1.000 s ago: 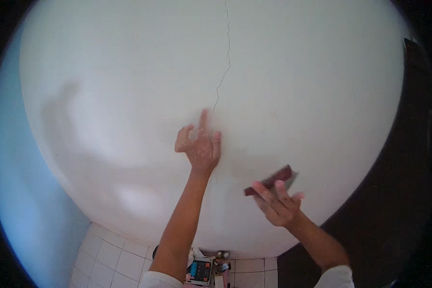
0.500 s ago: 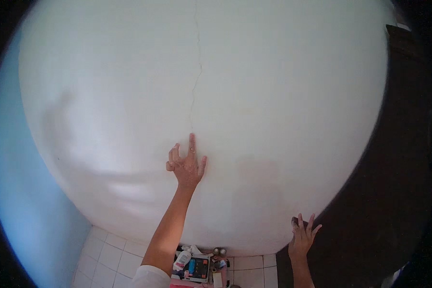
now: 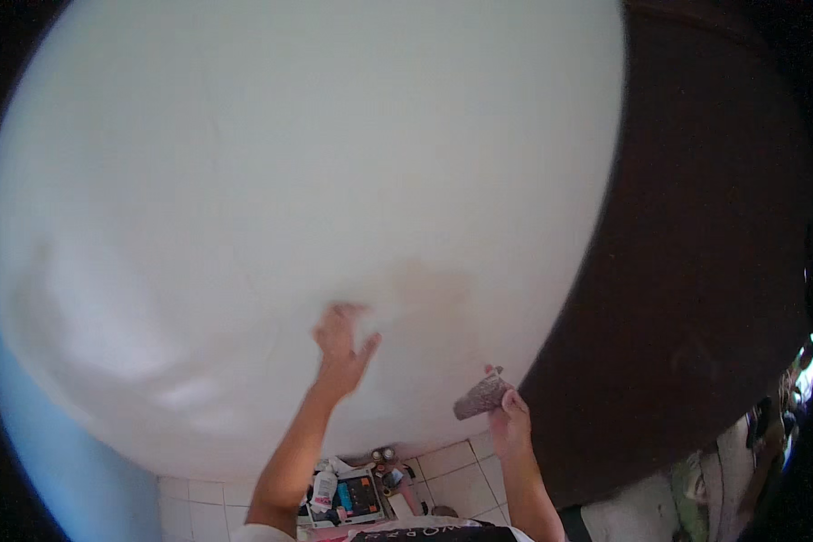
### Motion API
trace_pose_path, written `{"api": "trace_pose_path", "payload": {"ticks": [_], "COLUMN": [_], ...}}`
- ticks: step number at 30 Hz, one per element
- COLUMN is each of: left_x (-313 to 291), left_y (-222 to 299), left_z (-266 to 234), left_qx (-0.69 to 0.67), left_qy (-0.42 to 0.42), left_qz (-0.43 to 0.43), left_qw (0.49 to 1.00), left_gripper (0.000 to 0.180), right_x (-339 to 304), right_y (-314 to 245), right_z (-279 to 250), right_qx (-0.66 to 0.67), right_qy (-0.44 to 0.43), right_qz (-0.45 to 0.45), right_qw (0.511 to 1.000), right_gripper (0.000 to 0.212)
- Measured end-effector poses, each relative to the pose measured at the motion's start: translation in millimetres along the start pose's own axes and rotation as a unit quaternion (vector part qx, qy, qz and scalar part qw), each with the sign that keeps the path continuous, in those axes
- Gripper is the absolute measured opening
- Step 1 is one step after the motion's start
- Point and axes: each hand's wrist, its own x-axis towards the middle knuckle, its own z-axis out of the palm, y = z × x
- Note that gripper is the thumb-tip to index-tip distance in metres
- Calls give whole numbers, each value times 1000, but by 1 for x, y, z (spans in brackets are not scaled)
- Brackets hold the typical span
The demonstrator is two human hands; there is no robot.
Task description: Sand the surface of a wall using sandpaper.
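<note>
In front of the white wall (image 3: pixel 379 135) my left hand (image 3: pixel 341 348) is raised, its thumb apart from the fingers. The fingers are blurred by motion and hold nothing that I can see; contact with the wall cannot be made out. Lower and to the right, my right hand (image 3: pixel 512 423) grips a grey-brown, rough-looking flat piece like folded sandpaper (image 3: pixel 481 397), tilted, with the thumb on its near side. A faint crack line (image 3: pixel 214 135) runs down the upper left of the wall.
A large dark brown panel (image 3: pixel 696 226) covers the right side. Below on white floor tiles (image 3: pixel 447 459) stand a toolbox (image 3: pixel 366 497), a white bottle (image 3: pixel 325 488) and small cans (image 3: pixel 382 454). A blue wall (image 3: pixel 72 452) meets the white one at lower left.
My left hand has gone from pointing at the crack to a blurred pose lower in view. My right hand has moved left, bringing the sandpaper-like piece into sight. The view has swung right.
</note>
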Motion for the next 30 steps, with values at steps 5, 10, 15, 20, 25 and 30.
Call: {"api": "trace_pose_path", "payload": {"ticks": [5,10,15,20,25,30], "left_x": [-38,-48,-41,-38,-36,-37], "left_y": [45,47,46,29,41,42], "left_z": [81,145,159,168,163,157], "left_qx": [-519,-716,-662,-694,-647,-649], "left_qy": [-336,-498,-540,-520,-514,-502], "left_qz": [-59,-140,-179,-173,-201,-205], "left_qw": [783,469,488,467,526,534], "left_gripper": [68,73,72,67,37,38], "right_x": [-4,-12,-23,-29,-27,-27], "right_y": [-14,-13,0,-6,-11,-21], "right_z": [15,-1,-39,-34,-30,-16], "right_qx": [0,-61,-38,-11,-38,-32], "right_qy": [-15,11,117,156,137,109], "right_qz": [70,146,174,185,182,181], "right_qw": [997,987,977,970,973,977], "right_gripper": [55,52,45,40,43,40]}}
